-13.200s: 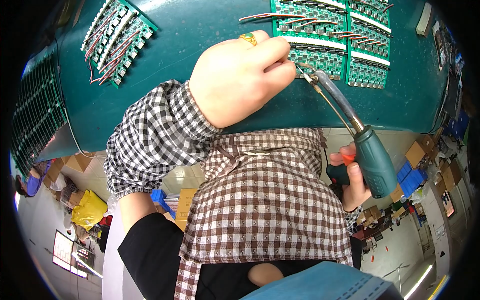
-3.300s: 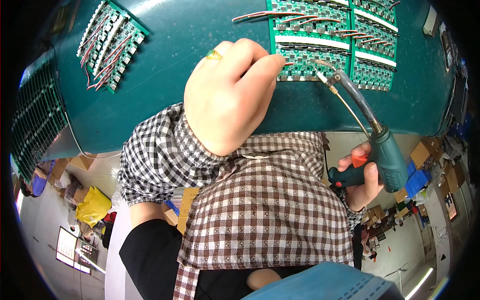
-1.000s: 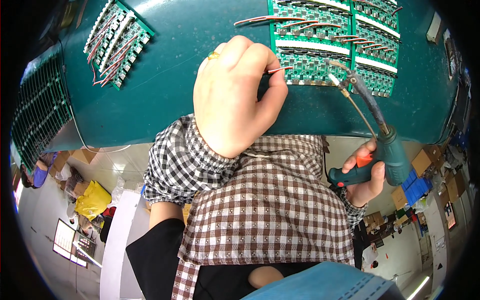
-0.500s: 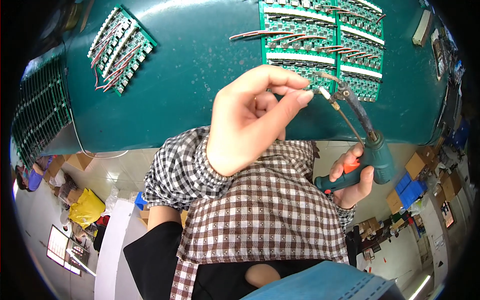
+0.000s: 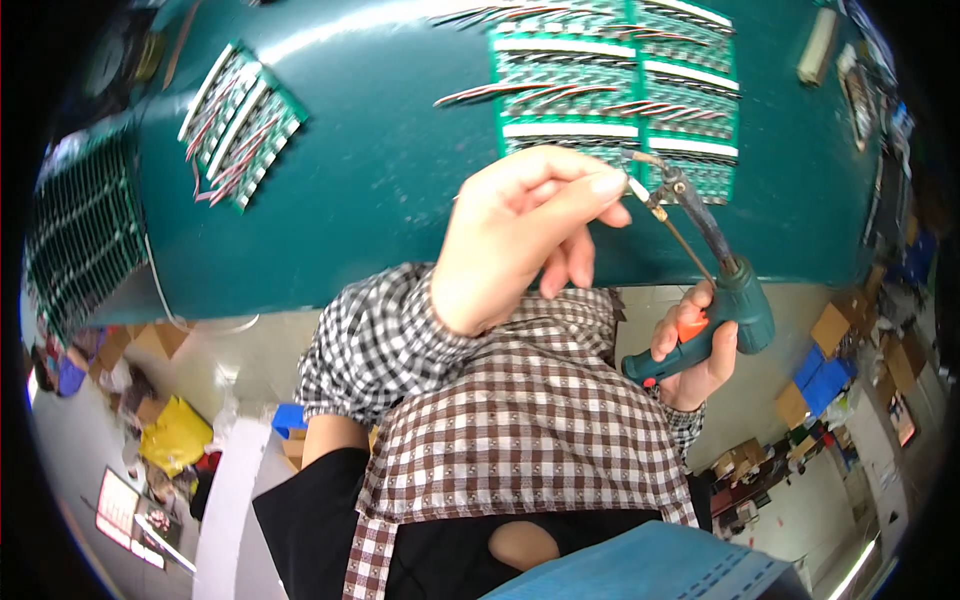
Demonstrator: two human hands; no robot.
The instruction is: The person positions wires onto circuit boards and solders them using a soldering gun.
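In my right hand (image 5: 690, 350) is a green soldering gun (image 5: 745, 305) with an orange trigger, its fingers wrapped round the handle. The gun's dark barrel and bent tip (image 5: 648, 158) point up toward the boards, and a thin feed tube (image 5: 685, 248) with a white nozzle runs beside it. My left hand (image 5: 525, 225) pinches thumb and forefinger together right at that nozzle; what lies between the fingertips is too small to make out. Just beyond the hands sits a panel of green circuit boards (image 5: 570, 70) with white connector strips and red, black and white wires.
A smaller stack of wired circuit boards (image 5: 240, 130) lies at the left of the green table mat (image 5: 370, 170). More boards stand in a row (image 5: 85, 220) at the far left edge. A pale bar (image 5: 817, 47) rests at the far right. Cardboard boxes (image 5: 830, 330) are on the floor.
The board panel appears further left and lower in view. My left hand has turned slightly, its other fingers uncurling downward, while its pinch stays by the nozzle. The right hand still grips the soldering gun.
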